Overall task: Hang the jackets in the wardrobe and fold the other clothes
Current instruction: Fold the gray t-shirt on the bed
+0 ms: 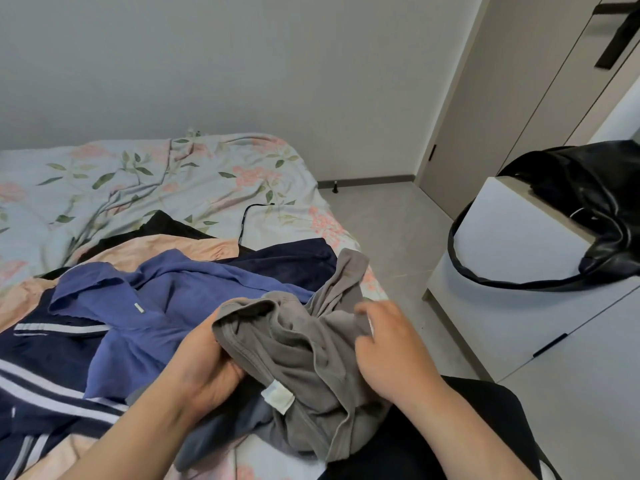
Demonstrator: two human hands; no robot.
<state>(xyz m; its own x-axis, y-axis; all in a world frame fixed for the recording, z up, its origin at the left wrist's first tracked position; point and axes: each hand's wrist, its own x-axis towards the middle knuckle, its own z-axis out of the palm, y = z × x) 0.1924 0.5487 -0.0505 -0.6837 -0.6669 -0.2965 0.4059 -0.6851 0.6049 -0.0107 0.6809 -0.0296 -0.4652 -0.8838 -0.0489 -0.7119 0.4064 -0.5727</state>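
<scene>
On the far left, a navy jacket [38, 375] with white stripes lay crumpled on the bed [104, 174], partly over a peach garment [20, 299]. Floral sheet covered the bed, wrinkled. Just right of the jacket, a blue shirt [152, 306] was spread open, collar up, overlapping the peach piece and a dark navy garment [291, 261] behind it. A black item [166, 223] peeked out further back, with a thin black cord [244, 220] beside it on the sheet.

Center: left hand [204, 368] held the grey garment [298, 351] from underneath, fingers curled shut on its bunched edge near the collar. Grey garment was wadded, unfolded, white tag [278, 396] showing, one end trailing up toward the bed's right edge, the lower part draped over the person's lap. Right hand [391, 351] rested on the garment's right side, fingers bent and pinching a fold of the cloth; fingertips partly hidden by fabric.

Right: white cabinet [512, 237] stood beside the bed across a strip of tiled floor [391, 230]. A black leather bag [588, 202] sat on its surface, strap hanging over the front. Wardrobe doors [502, 81] stood shut behind it, top right.
</scene>
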